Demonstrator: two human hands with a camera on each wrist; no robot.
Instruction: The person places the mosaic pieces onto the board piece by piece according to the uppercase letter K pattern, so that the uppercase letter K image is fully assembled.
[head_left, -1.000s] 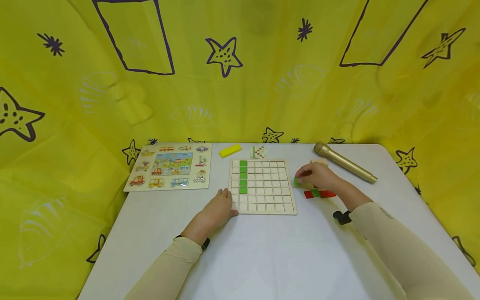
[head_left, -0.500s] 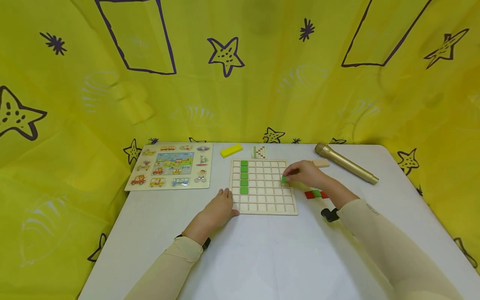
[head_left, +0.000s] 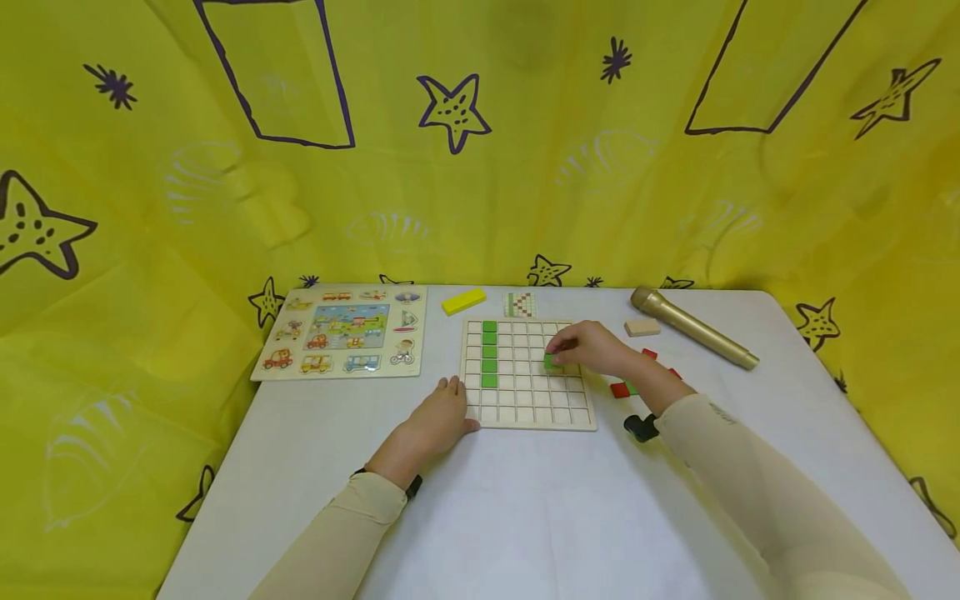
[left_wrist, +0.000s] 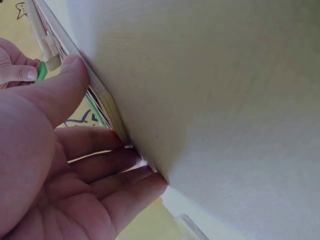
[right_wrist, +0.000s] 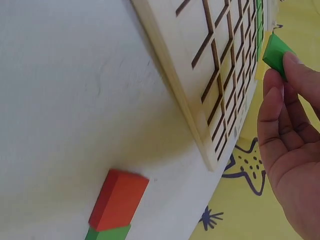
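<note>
Right hand (head_left: 592,348) pinches green tile (head_left: 552,362), half hidden | left hand (head_left: 438,414) flat, steadying grid board (head_left: 525,417)

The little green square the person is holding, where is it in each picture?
Head view: the green square is mid-picture, pinched by the right hand over the grid board.
Left wrist view: a green sliver at the top left, past the left hand's thumb.
Right wrist view: top right, at the fingertips.
Shared landmark: the wooden grid board shows in all three views.
</note>
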